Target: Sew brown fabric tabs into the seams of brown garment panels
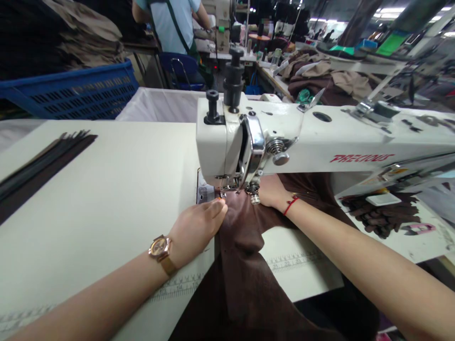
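Dark brown fabric [245, 279] runs under the white sewing machine [305, 142] and drapes over the table's front edge toward me. My left hand [199, 225], with a gold watch at the wrist, has its fingers pressed together on the fabric's left edge. Its fingertips are right beside the presser foot [223, 193] and the metal needle plate [206, 192]. Wearing a red string bracelet, my right hand [270, 190] reaches under the machine arm onto the same fabric. The machine's needle-side parts hide its fingers.
Dark fabric strips [46, 166] lie on the table [117, 189] at left. Small brown pieces [380, 213] and pink-handled snips [421, 228] lie at right. Behind stand a blue basket [78, 92] heaped with cloth, a person [174, 28], and a cloth-piled table.
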Motion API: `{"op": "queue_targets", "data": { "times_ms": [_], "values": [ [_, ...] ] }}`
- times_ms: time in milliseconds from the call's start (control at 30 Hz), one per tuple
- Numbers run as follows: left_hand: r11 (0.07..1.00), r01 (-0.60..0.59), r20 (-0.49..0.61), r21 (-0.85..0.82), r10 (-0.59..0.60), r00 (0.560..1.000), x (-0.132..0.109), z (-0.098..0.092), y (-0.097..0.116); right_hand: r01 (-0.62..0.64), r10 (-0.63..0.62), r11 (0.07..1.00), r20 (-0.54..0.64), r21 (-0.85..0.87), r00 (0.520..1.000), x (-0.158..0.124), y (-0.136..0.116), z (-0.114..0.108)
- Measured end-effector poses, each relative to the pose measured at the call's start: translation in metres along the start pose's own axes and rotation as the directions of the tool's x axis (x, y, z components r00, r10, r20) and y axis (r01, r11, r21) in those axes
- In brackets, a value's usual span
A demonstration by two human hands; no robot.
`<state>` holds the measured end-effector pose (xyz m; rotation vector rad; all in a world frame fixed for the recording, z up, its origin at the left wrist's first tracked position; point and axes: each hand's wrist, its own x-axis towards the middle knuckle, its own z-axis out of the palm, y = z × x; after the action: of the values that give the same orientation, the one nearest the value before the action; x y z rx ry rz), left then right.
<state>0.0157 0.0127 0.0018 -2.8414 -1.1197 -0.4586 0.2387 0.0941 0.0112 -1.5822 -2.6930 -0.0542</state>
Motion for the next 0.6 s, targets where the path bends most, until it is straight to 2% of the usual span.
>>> {"op": "queue_targets", "data": {
  "times_ms": [67, 133, 233, 267, 333, 400, 467, 567, 600],
  "values": [
    [0.995, 0.041, -0.034, -0.095, -0.045, 0.998, -0.008, -0.002, 0.004, 0.02, -0.02, 1.0, -0.018, 0.001, 1.0, -0.001, 0.0, -0.002],
    [0.97, 0.126, -0.041, -0.206, -0.137, 0.99, -0.027, -0.008, 0.015, 0.059, -0.059, 0.998, -0.036, 0.002, 0.998, -0.007, -0.001, -0.006],
    [0.907, 0.309, 0.046, -0.287, -0.309, 0.95, -0.072, -0.022, 0.042, 0.197, -0.195, 0.98, -0.061, 0.023, 0.979, -0.029, -0.008, -0.018],
    [0.892, 0.337, 0.077, -0.301, -0.33, 0.941, -0.087, -0.026, 0.052, 0.284, -0.279, 0.957, -0.08, 0.054, 0.957, -0.039, -0.012, -0.024],
    [0.869, 0.358, 0.106, -0.342, -0.343, 0.933, -0.112, -0.03, 0.071, 0.476, -0.464, 0.867, -0.112, 0.146, 0.879, -0.06, -0.021, -0.035],
    [0.81, 0.391, 0.134, -0.438, -0.371, 0.919, -0.124, -0.032, 0.086, 0.593, -0.587, 0.769, -0.101, 0.239, 0.803, -0.078, -0.031, -0.047],
    [0.653, 0.463, 0.204, -0.599, -0.435, 0.877, -0.126, -0.034, 0.095, 0.61, -0.633, 0.736, -0.023, 0.295, 0.774, -0.091, -0.037, -0.057],
    [0.296, 0.573, 0.371, -0.764, -0.526, 0.766, -0.125, -0.039, 0.091, 0.594, -0.642, 0.742, 0.074, 0.312, 0.763, -0.098, -0.039, -0.066],
    [0.255, 0.597, 0.404, -0.76, -0.535, 0.742, -0.124, -0.042, 0.084, 0.594, -0.643, 0.745, 0.091, 0.303, 0.76, -0.099, -0.039, -0.067]
  ]
}}
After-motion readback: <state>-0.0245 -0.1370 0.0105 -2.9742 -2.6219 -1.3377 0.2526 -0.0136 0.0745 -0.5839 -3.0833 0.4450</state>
